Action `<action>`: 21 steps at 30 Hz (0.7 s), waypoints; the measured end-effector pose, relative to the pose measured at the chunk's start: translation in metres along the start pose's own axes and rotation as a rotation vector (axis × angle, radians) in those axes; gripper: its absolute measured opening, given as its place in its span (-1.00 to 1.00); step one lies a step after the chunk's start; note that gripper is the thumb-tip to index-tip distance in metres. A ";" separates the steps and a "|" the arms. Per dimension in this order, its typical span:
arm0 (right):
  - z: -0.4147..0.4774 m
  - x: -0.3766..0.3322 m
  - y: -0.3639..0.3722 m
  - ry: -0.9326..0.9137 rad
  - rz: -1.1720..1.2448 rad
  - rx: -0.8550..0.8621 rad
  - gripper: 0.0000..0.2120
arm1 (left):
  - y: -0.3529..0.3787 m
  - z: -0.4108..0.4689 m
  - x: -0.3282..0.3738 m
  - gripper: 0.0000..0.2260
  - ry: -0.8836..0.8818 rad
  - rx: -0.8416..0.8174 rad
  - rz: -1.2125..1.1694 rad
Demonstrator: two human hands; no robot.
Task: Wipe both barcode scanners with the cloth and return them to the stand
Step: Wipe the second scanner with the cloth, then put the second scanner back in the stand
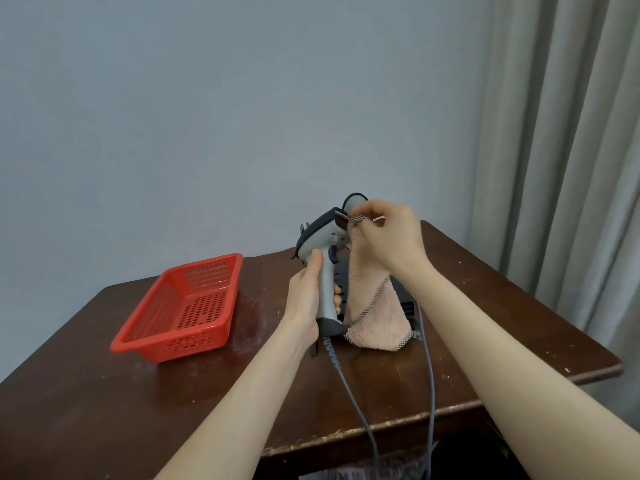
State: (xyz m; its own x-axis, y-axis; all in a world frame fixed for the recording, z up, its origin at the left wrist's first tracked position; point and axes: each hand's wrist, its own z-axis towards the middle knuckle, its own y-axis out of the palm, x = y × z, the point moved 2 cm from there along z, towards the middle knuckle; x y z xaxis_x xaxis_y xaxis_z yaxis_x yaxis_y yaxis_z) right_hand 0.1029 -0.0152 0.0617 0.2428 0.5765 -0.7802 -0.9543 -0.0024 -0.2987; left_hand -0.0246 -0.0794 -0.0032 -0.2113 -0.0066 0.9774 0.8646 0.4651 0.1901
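Note:
My left hand [306, 296] grips the handle of a grey barcode scanner [320, 244], held upright above the table with its dark window facing right. My right hand [388, 237] pinches a corner of the pink cloth [374, 317] and presses it against the scanner's window; the rest of the cloth hangs down to the table. Behind my right hand, the top of a second grey scanner [355, 201] shows, mostly hidden. The black stand [407, 303] lies behind the cloth, largely covered.
A red perforated plastic basket [183, 306] sits on the left of the dark wooden table [104, 393]. Two grey cables [360, 410] run from the scanners over the table's front edge. A grey curtain [571, 133] hangs at the right.

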 end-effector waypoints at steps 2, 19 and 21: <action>-0.003 0.002 0.004 -0.006 -0.025 -0.079 -0.74 | 0.000 -0.001 0.002 -0.57 -0.011 -0.006 0.003; -0.043 0.051 0.024 0.366 -0.409 -0.781 -0.87 | -0.008 -0.002 0.033 -0.72 0.100 0.097 0.092; -0.054 0.059 0.036 0.338 -0.521 -0.896 -0.82 | -0.009 -0.002 0.037 -0.75 0.098 0.090 0.102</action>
State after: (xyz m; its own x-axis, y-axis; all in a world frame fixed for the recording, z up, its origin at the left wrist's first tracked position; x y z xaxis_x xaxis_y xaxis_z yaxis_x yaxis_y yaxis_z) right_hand 0.0928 -0.0255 -0.0251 0.7468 0.4247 -0.5118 -0.2806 -0.4965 -0.8214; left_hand -0.0391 -0.0859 0.0311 -0.0753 -0.0402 0.9964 0.8340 0.5451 0.0850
